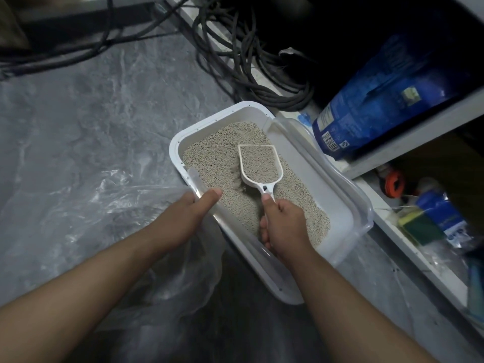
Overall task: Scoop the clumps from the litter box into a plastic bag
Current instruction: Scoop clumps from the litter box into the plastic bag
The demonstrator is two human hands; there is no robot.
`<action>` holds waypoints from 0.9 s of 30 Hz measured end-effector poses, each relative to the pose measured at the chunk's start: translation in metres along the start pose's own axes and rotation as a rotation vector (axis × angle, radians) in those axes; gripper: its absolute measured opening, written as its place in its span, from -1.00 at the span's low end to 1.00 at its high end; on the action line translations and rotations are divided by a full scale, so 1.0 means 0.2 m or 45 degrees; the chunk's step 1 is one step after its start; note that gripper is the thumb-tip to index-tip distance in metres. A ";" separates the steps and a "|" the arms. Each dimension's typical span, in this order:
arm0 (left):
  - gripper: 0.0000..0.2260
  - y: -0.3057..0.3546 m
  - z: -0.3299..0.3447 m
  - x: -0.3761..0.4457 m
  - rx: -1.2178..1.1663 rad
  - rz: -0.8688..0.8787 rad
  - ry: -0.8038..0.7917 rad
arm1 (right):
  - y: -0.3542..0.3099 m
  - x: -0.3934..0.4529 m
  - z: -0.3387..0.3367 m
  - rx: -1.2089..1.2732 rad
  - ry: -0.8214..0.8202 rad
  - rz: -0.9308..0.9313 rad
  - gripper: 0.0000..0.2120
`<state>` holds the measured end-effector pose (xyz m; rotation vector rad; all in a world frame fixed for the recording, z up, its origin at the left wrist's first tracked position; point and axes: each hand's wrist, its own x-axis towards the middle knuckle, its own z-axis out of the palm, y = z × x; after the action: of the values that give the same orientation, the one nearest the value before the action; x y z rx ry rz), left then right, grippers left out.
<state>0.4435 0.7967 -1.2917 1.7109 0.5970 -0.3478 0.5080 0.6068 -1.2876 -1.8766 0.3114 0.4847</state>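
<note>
right hand clamped on white plastic scoop handle, sifting | left hand gripping white litter box rim, probably steadying | clear plastic bag beside left grip

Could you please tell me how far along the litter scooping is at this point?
Done: the plastic bag lies spread beside the litter box; whether any clumps are inside cannot be seen. In hand: the right hand grips the scoop, which holds litter above the box, while the left hand holds the box's rim. Left: sifting this load and tipping clumps into the bag.
</note>
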 end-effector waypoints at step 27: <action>-0.23 -0.01 0.01 0.01 -0.056 -0.010 -0.036 | 0.01 0.02 0.00 0.020 -0.001 0.014 -0.67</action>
<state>0.4431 0.7953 -1.2949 1.6591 0.5869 -0.3608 0.5097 0.6067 -1.2920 -1.8605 0.3244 0.4888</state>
